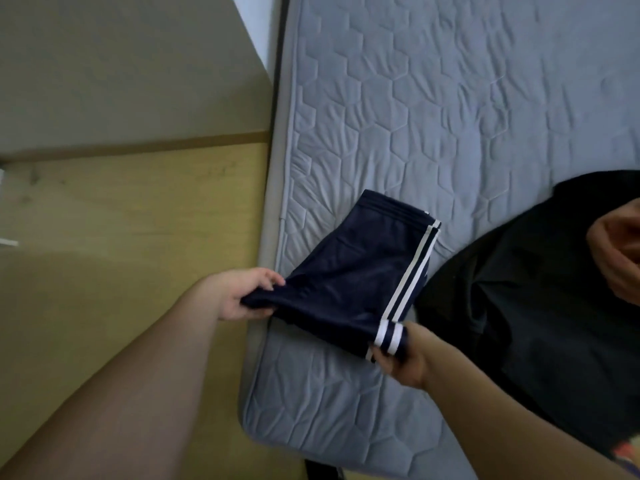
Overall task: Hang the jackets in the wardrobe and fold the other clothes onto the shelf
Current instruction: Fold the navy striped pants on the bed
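Observation:
A folded navy garment with white side stripes (353, 271) lies partly on the grey quilted mattress (450, 98), its near end lifted. My left hand (242, 296) grips its left near corner at the mattress edge. My right hand (398, 358) pinches its right near corner, where the white stripes wrap round. A black garment (526, 306) lies spread on the mattress just right of the navy one.
The mattress edge runs along a wooden floor (121, 237) on the left. Another person's hand (620, 247) shows at the right edge over the black garment. A pale wall (104, 64) rises beyond the floor.

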`<state>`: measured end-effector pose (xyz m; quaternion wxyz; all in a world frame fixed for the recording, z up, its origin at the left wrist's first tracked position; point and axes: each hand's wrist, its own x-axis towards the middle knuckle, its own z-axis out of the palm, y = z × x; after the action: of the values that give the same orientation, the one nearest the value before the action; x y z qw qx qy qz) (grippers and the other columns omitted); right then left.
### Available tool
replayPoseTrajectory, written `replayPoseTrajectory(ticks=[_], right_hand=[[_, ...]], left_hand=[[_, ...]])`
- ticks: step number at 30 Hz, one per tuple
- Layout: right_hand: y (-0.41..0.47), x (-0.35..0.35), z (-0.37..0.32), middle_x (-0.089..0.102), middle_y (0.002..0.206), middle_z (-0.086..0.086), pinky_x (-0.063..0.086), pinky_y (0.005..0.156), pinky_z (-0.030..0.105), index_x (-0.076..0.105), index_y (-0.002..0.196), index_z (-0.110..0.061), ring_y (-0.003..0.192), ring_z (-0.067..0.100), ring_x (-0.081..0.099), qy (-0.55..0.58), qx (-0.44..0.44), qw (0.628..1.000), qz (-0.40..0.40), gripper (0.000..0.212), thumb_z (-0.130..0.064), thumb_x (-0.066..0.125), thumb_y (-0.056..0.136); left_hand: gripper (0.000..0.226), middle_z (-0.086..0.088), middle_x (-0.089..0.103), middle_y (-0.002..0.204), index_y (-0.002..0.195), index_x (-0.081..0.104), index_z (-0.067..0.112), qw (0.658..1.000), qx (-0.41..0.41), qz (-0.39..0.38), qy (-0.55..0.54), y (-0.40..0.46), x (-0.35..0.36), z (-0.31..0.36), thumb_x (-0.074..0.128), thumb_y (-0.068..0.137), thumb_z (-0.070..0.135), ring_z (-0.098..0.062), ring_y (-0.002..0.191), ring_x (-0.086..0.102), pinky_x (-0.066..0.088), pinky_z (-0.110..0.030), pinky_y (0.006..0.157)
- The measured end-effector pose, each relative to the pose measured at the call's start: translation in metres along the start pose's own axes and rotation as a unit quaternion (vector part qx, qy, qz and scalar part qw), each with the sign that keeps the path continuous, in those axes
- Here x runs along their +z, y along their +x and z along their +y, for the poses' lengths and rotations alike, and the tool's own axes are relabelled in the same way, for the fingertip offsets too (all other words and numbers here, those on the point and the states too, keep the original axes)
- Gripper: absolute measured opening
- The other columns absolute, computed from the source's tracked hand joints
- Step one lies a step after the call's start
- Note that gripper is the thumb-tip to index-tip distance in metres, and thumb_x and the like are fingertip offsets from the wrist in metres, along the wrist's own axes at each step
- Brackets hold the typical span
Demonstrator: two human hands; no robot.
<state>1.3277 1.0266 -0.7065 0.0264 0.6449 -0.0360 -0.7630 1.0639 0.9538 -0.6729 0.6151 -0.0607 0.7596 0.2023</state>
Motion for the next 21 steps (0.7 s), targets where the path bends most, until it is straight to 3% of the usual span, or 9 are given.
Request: replayPoseTrajectory(ticks=[3, 6, 8, 10, 11, 13, 16, 19, 21], right_hand=[[-0.012, -0.012, -0.041, 0.065, 0.079, 0.02, 0.054, 0.044, 0.034, 0.059, 0.103, 0.0, 0.061, 0.033, 0.065, 0.03, -0.05, 0.998, -0.026, 0.032, -0.011, 0.03, 0.093], [-0.005, -0.02, -0.069, 0.055, 0.07, 0.013, 0.043, 0.053, 0.029, 0.051, 0.081, -0.003, 0.054, 0.024, 0.049, -0.125, -0.119, 0.985, -0.012, 0.022, 0.0, 0.034, 0.068], [0.006, -0.021, -0.082, 0.054, 0.069, 0.002, 0.035, 0.055, 0.026, 0.053, 0.079, -0.013, 0.056, 0.016, 0.044, -0.239, -0.173, 0.956, 0.001, 0.017, 0.001, 0.049, 0.072], [0.018, -0.02, -0.092, 0.068, 0.083, -0.005, 0.045, 0.059, 0.025, 0.064, 0.093, -0.022, 0.069, 0.012, 0.061, -0.248, -0.214, 0.945, 0.012, 0.01, -0.021, 0.067, 0.084], [0.029, -0.021, -0.097, 0.07, 0.1, -0.003, 0.053, 0.066, 0.026, 0.066, 0.102, -0.021, 0.08, 0.014, 0.067, -0.231, -0.243, 0.942, 0.021, 0.018, -0.029, 0.07, 0.085], [0.047, -0.022, -0.108, 0.049, 0.133, -0.003, 0.051, 0.094, 0.036, 0.067, 0.11, -0.019, 0.105, 0.022, 0.062, -0.199, -0.318, 0.923, 0.083, 0.028, -0.033, 0.07, 0.085], [0.059, -0.018, -0.118, 0.026, 0.131, -0.013, 0.039, 0.108, 0.037, 0.061, 0.088, -0.032, 0.106, 0.009, 0.053, -0.165, -0.413, 0.89, 0.096, 0.004, -0.032, 0.063, 0.091], [0.073, -0.014, -0.122, 0.042, 0.136, -0.004, 0.044, 0.103, 0.039, 0.057, 0.101, -0.033, 0.105, 0.012, 0.057, -0.135, -0.426, 0.892, 0.067, 0.01, -0.028, 0.061, 0.092], [0.079, -0.01, -0.122, 0.054, 0.128, -0.001, 0.049, 0.097, 0.038, 0.046, 0.124, -0.03, 0.106, 0.015, 0.059, -0.077, -0.411, 0.907, 0.051, 0.04, -0.024, 0.065, 0.09]], left_hand=[[0.043, -0.018, 0.067, 0.091, 0.093, 0.065, 0.005, 0.989, 0.044, -0.045, -0.133, 0.001, 0.022, 0.044, 0.034, 0.062, 0.007, -0.036, 0.085, 0.062, 0.054, -0.043, 0.083], [0.066, -0.014, 0.07, 0.101, 0.116, 0.055, 0.016, 0.989, 0.098, -0.062, -0.087, 0.023, 0.046, 0.074, 0.028, 0.06, -0.006, -0.028, 0.098, 0.064, 0.04, -0.044, 0.106], [0.059, -0.008, 0.07, 0.096, 0.119, 0.05, 0.02, 0.987, 0.149, -0.054, 0.008, 0.048, 0.064, 0.088, 0.032, 0.076, -0.015, -0.02, 0.091, 0.063, 0.047, -0.034, 0.093], [0.023, -0.002, 0.068, 0.087, 0.106, 0.062, 0.015, 0.967, 0.214, 0.024, 0.135, 0.071, 0.078, 0.097, 0.054, 0.09, 0.001, -0.016, 0.08, 0.062, 0.05, -0.029, 0.074], [0.012, -0.002, 0.069, 0.092, 0.104, 0.065, 0.015, 0.956, 0.232, 0.065, 0.169, 0.084, 0.084, 0.102, 0.06, 0.092, 0.014, -0.018, 0.084, 0.064, 0.052, -0.031, 0.076], [0.029, -0.005, 0.065, 0.116, 0.116, 0.063, 0.013, 0.941, 0.254, 0.128, 0.184, 0.111, 0.091, 0.109, 0.06, 0.094, 0.032, -0.023, 0.103, 0.062, 0.051, -0.042, 0.094], [0.053, -0.004, 0.038, 0.144, 0.139, 0.045, 0.018, 0.916, 0.297, 0.19, 0.193, 0.129, 0.1, 0.109, 0.048, 0.096, 0.049, -0.025, 0.129, 0.043, 0.038, -0.043, 0.109], [0.052, 0.005, 0.046, 0.131, 0.14, 0.035, 0.026, 0.93, 0.313, 0.136, 0.134, 0.141, 0.102, 0.1, 0.046, 0.095, 0.051, -0.011, 0.106, 0.053, 0.042, -0.029, 0.091], [0.057, 0.005, 0.053, 0.123, 0.135, 0.039, 0.026, 0.948, 0.266, 0.107, 0.135, 0.141, 0.095, 0.091, 0.052, 0.089, 0.056, -0.013, 0.098, 0.056, 0.045, -0.032, 0.087]])
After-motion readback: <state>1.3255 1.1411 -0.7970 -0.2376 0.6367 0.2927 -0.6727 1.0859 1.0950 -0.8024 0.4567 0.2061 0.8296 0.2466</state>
